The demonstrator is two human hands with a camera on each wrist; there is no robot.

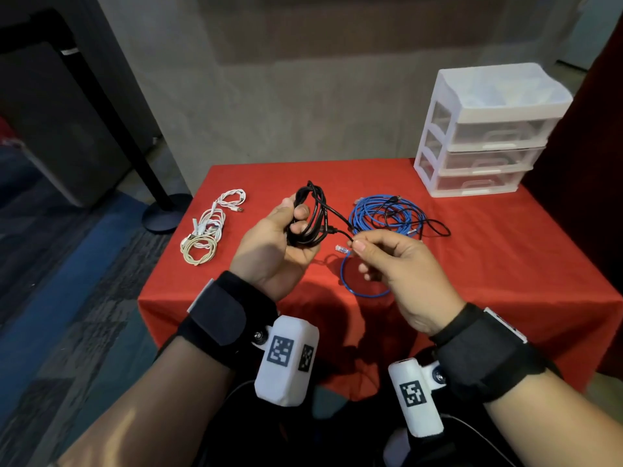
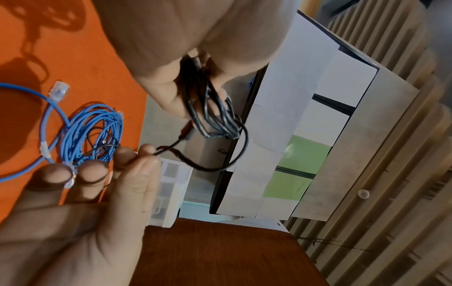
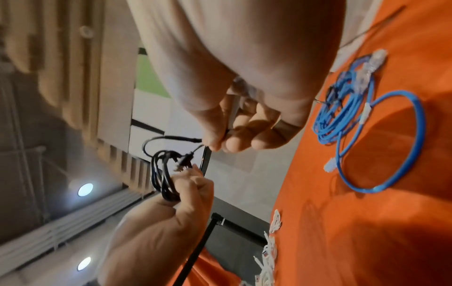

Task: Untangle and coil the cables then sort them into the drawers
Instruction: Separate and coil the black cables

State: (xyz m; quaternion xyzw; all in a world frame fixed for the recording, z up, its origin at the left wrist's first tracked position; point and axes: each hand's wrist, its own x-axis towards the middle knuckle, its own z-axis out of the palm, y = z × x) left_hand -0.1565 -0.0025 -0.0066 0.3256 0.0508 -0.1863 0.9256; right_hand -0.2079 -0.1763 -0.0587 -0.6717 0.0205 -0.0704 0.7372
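We've got the black cable (image 1: 308, 215) coiled in our left hand (image 1: 276, 246), right hand (image 1: 394, 264) pinching its tail; blue ethernet cable (image 1: 381, 215) at 1 o'clock still tangled, drawers (image 1: 485, 156) unfilled.

The red-clothed table (image 1: 505, 264) carries one clear three-drawer plastic organizer (image 1: 485, 136), one tangled blue network cable (image 1: 381, 214), one coiled black cable (image 1: 310, 214) (held up), and several white cables (image 1: 209, 227), number unclear.

The left hand (image 1: 269, 244) is raised palm-up, fingers curled closed; the right hand (image 1: 397, 264) pinches thumb against forefinger beside it.
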